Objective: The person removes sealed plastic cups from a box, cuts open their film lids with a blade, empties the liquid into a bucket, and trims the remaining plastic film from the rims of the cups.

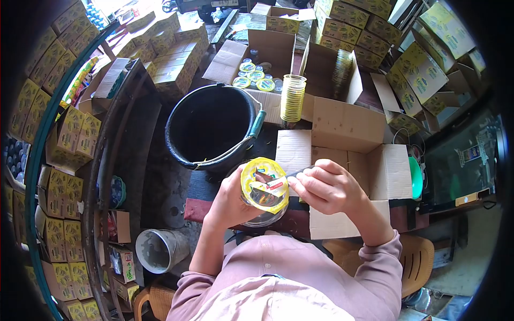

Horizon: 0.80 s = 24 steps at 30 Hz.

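Observation:
My left hand (231, 199) is wrapped round a clear plastic cup with a yellow printed lid (264, 184), held upright in front of my chest. Close to the cup's right side, my right hand (327, 186) pinches a thin dark strip or tool (300, 172) whose tip reaches the lid. What exactly the strip is cannot be made out. Beyond the cup stands a black bucket (211, 125) with a green-gripped handle. To the right of it, an open cardboard box (348, 125) lies behind my right hand.
A tall stack of yellow-rimmed cups (292, 99) stands past the bucket. Behind it an open carton (273, 53) holds several lidded cups. A grey pail (160, 250) is at lower left, a green bowl (415, 177) at right. Yellow cartons (179, 64) are piled around.

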Motion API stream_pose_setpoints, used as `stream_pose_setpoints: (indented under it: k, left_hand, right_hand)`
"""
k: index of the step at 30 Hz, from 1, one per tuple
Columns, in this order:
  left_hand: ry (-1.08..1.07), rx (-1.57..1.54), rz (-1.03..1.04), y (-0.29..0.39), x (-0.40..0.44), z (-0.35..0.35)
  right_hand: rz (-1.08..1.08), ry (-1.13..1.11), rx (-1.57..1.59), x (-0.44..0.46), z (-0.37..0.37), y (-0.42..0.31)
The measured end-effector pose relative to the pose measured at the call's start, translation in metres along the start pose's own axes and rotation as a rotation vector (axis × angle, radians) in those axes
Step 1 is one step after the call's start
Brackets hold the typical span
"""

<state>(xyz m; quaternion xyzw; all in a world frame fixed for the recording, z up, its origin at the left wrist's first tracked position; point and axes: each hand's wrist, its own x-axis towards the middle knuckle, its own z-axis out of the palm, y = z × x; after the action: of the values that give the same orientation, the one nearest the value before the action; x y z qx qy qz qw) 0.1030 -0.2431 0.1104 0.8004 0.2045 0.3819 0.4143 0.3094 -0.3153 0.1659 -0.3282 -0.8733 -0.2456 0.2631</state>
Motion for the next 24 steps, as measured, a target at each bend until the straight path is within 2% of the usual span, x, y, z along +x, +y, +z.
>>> stream_pose_setpoints:
  k: [7,14,16,18,24]
  left_hand:
    - [-0.082,-0.098,-0.092,-0.003,0.001,-0.001]
    - [-0.115,-0.124,-0.046,-0.016,0.000,0.001]
    - [-0.088,-0.173,-0.102,-0.014,0.001,0.002]
    - [-0.076,-0.164,-0.065,-0.014,0.002,0.003]
    - [-0.067,-0.145,-0.061,-0.011,0.001,0.003]
  right_hand:
    - [0.016,-0.036,0.068,0.001,0.003,-0.002]
    - [0.060,-0.098,0.083,0.000,0.006,-0.001]
    - [0.115,-0.053,0.063,-0.003,0.007,0.000]
    - [0.159,-0.036,0.024,-0.004,0.005,0.001]
    - [0.064,0.028,-0.201,-0.006,0.004,-0.006]
